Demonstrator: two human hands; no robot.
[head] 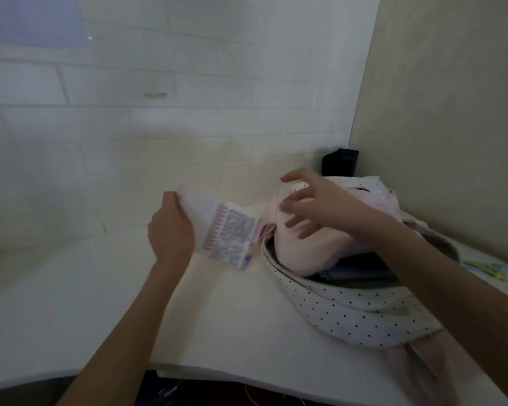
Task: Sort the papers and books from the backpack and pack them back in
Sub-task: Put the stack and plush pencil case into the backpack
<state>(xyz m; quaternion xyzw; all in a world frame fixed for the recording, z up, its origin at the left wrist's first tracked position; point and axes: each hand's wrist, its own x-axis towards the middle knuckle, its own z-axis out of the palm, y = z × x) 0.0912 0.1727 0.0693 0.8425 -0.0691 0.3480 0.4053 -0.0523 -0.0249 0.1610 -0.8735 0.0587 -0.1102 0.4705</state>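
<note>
Head view puts my left hand (170, 230) out over the white tabletop (100, 288), fingers curled round the far edge of a thin white sheet or booklet with blurred purple print (220, 232). That paper hangs in the air, tilted, between my hand and the mouth of the white, black-dotted fabric backpack with pink lining (335, 306), which lies on its side at the right of the table. Its near corner is just beside the bag's opening; motion blur keeps me from telling whether it touches the rim.

I judge this as the emptying stage: a paper at the opening, either way, with dark blue things I take for books (349, 273) inside the open pocket. Whether it is coming out or going in I cannot say.

My right hand (314, 200) is spread, fingers loosely splayed and holding nothing, over the pink bulge of the backpack; it seems to touch or nearly touch the fabric.

Next, I reckon, the paper needs a flat spot on the table well apart from the bag, while my right hand steadies the soft backpack so the opening does not collapse.

A small yellow and green object (487, 268) lies at the table's right edge, and a black box (339, 162) stands against the wall behind.
</note>
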